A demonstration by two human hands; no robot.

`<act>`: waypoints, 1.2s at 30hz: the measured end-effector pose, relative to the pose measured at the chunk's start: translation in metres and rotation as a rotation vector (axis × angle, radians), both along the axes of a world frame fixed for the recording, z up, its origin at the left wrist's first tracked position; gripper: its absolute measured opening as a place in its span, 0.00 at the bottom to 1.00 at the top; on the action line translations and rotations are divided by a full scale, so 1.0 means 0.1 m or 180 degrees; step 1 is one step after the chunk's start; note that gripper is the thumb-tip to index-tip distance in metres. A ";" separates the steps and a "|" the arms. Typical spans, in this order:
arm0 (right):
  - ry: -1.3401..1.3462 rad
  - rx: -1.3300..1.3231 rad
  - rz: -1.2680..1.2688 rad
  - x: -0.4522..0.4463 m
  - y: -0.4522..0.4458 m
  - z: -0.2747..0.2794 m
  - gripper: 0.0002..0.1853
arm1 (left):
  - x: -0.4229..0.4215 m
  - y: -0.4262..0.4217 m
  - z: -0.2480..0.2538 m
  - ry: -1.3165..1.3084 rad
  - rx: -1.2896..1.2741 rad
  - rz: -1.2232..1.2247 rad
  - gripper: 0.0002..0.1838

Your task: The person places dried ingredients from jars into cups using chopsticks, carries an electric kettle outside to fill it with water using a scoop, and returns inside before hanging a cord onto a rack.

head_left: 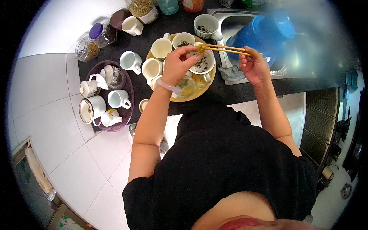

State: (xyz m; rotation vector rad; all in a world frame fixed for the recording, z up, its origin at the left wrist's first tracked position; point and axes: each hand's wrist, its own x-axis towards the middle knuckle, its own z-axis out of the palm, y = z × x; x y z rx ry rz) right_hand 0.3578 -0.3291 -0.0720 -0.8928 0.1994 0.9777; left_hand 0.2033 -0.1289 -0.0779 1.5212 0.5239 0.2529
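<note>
In the head view, right of top centre, the right hand is closed around the back ends of a pair of chopsticks. Their tips meet a greenish-brown clump above a cup of dark bits, upper centre. The left hand — half curled — has its fingertips beside the clump; whether they pinch it, I cannot tell.

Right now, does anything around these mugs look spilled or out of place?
Nothing looks plainly spilled or broken: the dark bits I see lie inside mugs. The one untidy thing is the grey cloth, bunched at the near left corner of the sink. Haze at the upper right hides detail there.
</note>
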 end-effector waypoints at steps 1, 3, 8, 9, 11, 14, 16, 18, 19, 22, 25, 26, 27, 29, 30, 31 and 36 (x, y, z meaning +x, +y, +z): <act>-0.0015 -0.0015 -0.0020 0.00 0.00 0.01 0.08 | 0.01 -0.01 0.01 -0.0015 -0.0082 0.0040 0.10; -0.0039 -0.0050 -0.0060 -0.01 0.00 0.03 0.08 | 0.03 -0.01 -0.01 0.0087 -0.0001 0.0097 0.09; -0.0007 -0.0062 -0.0171 0.01 -0.03 0.04 0.08 | 0.02 0.01 -0.06 0.0040 0.0010 0.0117 0.07; 0.0037 -0.0049 -0.0216 0.01 -0.03 0.04 0.08 | 0.01 0.02 -0.06 0.0072 0.0023 0.0126 0.06; 0.0021 -0.0028 -0.0244 0.03 -0.04 0.03 0.08 | -0.01 0.05 -0.06 0.0154 -0.0093 0.0156 0.07; -0.0095 -0.0037 -0.0213 0.07 -0.06 -0.01 0.09 | -0.06 0.09 -0.07 0.0276 -0.0398 0.0267 0.08; -0.0288 -0.0159 -0.0184 0.06 -0.06 -0.01 0.09 | -0.07 0.10 -0.02 0.0309 -0.0484 0.0410 0.07; -0.0555 -0.0393 -0.0172 0.01 -0.03 0.04 0.10 | -0.10 0.14 -0.02 0.0275 -0.0556 0.0376 0.07; -0.0869 -0.0509 -0.0110 -0.02 -0.02 0.05 0.11 | -0.11 0.16 -0.02 0.0260 -0.0592 0.0360 0.07; -0.1566 -0.0697 0.0013 -0.08 0.01 0.04 0.12 | -0.12 0.20 -0.06 0.0129 -0.0877 0.0260 0.07; -0.1779 -0.0598 -0.0005 -0.11 0.03 0.03 0.11 | -0.11 0.18 -0.03 0.0230 -0.0492 0.0259 0.07; -0.1852 -0.0584 -0.0016 -0.12 0.05 0.06 0.11 | -0.10 0.17 -0.02 0.0212 -0.0407 0.0251 0.07; -0.1922 -0.0571 -0.0026 -0.13 0.05 0.07 0.11 | -0.10 0.15 -0.02 0.0197 -0.0324 0.0244 0.07; -0.1968 -0.0571 -0.0053 -0.14 0.06 0.08 0.12 | -0.08 0.13 -0.02 0.0087 -0.0181 0.0223 0.07; -0.1987 -0.0573 -0.0063 -0.14 0.06 0.08 0.12 | -0.08 0.12 -0.03 0.0005 -0.0128 0.0210 0.07; -0.1999 -0.0566 -0.0079 -0.15 0.06 0.09 0.12 | -0.08 0.10 -0.04 -0.0075 -0.0076 0.0200 0.07; -0.2086 -0.0513 -0.0154 -0.19 0.09 0.11 0.13 | -0.04 0.08 -0.08 -0.0255 0.0419 0.0189 0.06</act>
